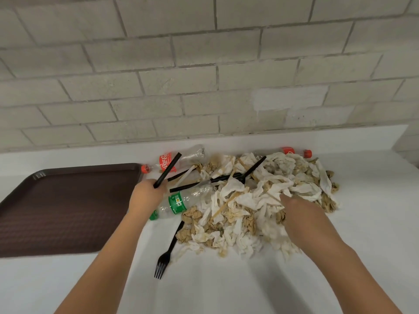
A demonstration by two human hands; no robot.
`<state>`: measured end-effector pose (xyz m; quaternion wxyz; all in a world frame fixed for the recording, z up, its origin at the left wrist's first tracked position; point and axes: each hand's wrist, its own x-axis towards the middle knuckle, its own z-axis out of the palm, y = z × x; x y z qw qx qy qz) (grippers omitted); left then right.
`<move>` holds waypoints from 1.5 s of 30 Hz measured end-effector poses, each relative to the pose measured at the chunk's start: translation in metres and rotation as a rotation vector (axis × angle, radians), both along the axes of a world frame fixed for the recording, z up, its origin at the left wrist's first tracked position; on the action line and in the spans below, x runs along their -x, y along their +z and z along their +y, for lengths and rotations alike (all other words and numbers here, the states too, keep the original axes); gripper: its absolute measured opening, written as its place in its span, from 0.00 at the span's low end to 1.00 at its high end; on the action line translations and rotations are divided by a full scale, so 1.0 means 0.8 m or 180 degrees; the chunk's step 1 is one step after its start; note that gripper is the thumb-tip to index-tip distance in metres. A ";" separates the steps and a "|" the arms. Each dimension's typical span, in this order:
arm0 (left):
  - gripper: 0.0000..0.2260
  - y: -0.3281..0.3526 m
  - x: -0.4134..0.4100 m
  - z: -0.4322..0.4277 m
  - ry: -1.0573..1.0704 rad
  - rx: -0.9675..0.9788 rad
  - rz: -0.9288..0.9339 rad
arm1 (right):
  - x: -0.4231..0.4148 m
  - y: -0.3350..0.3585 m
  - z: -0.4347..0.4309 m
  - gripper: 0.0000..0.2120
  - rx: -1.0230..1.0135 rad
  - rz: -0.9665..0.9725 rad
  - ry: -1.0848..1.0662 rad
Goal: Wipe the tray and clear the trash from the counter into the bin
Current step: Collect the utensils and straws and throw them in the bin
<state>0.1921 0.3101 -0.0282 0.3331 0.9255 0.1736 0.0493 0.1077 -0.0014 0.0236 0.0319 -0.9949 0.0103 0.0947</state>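
A dark brown tray (56, 207) lies on the white counter (226, 279) at the left. To its right sits a heap of crumpled, stained napkins (260, 200) mixed with black straws and wooden sticks. My left hand (145, 196) grips a black straw (169, 169) just above the counter, between the tray and the heap. My right hand (299, 214) reaches into the heap's right side, its blurred fingers on the napkins. A green-label bottle (181, 201), a red-label cola bottle (174, 163) and a second red-cap bottle (294, 151) lie in the trash. A black fork (167, 250) lies at the heap's front.
A grey block wall (204, 75) rises right behind the counter. The counter ends at the right near a wall corner (405, 141). No bin is in view.
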 end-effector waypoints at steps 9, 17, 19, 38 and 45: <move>0.14 -0.057 -0.079 0.018 -0.0225 -0.0665 0.0365 | -0.106 -0.009 0.032 0.08 -0.1115 -0.1265 0.0735; 0.10 -0.068 -0.088 0.022 -0.0426 -0.1071 0.0713 | -0.210 -0.059 0.043 0.23 -0.0253 0.0159 0.0689; 0.12 -0.062 -0.084 0.025 -0.0482 -0.1048 0.0717 | -0.218 -0.070 0.040 0.18 -0.0126 0.0198 0.0596; 0.06 -0.018 -0.082 0.026 -0.0845 -0.0420 0.0403 | -0.188 0.037 0.014 0.08 -0.0270 -0.0245 0.0670; 0.06 -0.024 -0.095 0.008 -0.0968 -0.0552 0.0539 | -0.193 -0.020 0.099 0.07 -0.0915 0.0081 0.1316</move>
